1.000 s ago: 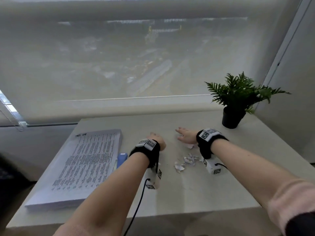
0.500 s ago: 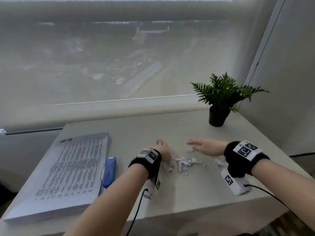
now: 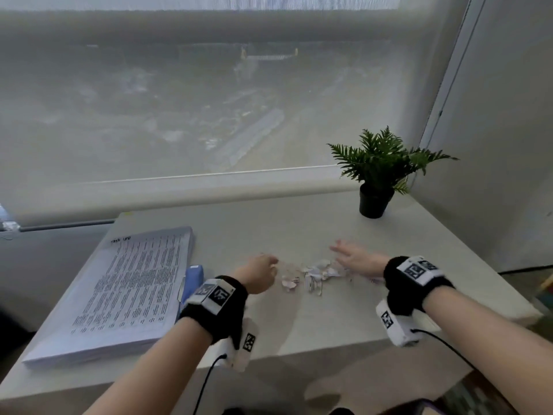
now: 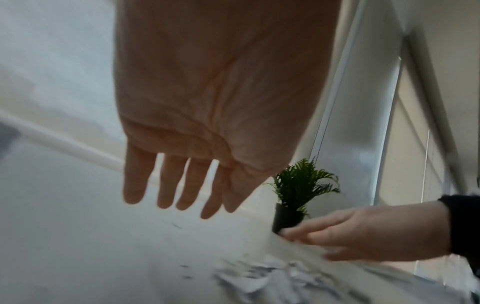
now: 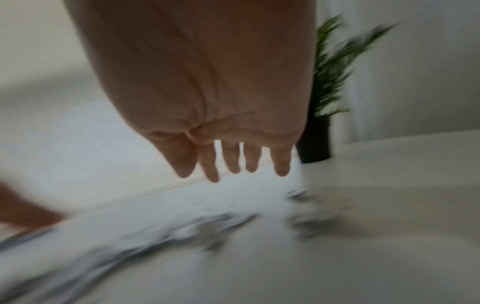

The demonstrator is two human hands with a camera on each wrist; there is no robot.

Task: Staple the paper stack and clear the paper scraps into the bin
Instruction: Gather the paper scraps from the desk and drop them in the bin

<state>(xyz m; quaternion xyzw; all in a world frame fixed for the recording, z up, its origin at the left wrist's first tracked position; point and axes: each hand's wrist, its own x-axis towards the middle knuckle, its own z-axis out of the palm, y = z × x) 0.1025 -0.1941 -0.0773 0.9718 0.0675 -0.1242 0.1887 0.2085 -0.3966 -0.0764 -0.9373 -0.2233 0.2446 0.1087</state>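
Fingers of both hands are straight and a little spread, and they hold nothing: the left wrist view shows the left hand [image 4: 207, 115] with an empty palm over the table, and the right wrist view, though blurred, shows the same for the right hand [image 5: 207, 92]. In the head view the left hand [image 3: 258, 273] stands at the centre of the frame and the right hand [image 3: 357, 259] to the right of centre. Between them, on the table [image 3: 299, 319], lie the paper scraps [image 3: 312, 275].

Compared with one second ago, the scraps are now drawn closer into one small heap, and the right hand has moved from the far side of them to their right side. The left hand has stayed at their left side. I judge from this that the hands are raking the scraps together, so the clearing step is in progress and nothing is lifted yet. No bin shows in any view.

At the lower left of the head frame, the paper stack [image 3: 125, 292] lies flat, with the blue stapler [image 3: 191, 278] just beside its right edge; both are in the same place as before. Whether the stack is already stapled, I cannot tell.
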